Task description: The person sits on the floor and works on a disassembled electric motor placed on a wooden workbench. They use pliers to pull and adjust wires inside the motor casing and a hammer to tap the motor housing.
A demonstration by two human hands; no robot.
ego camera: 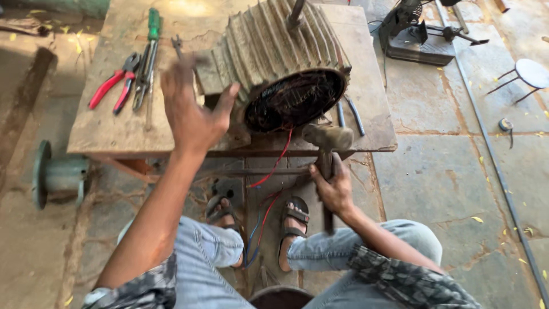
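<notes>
Head view looks down on my knees and the low wooden desk (114,134) before me. My right hand (333,189) has its grip closed around the handle of a hammer (327,140); the handle runs nearly upright in the frame, from my lap up to the blocky head, which sits crosswise just below the open mouth of the motor housing (274,51). That ribbed housing lies tilted on the desk, its long axis running away from me, the open end with dark copper windings (291,100) facing me and a shaft sticking out the far end. Red wires (274,166) hang from the opening over the desk edge. My left hand (191,109) is raised, fingers spread, thumb against the housing's near left side, holding nothing. Red-handled pliers (114,86) and a green-handled screwdriver (151,40) lie to the left.
</notes>
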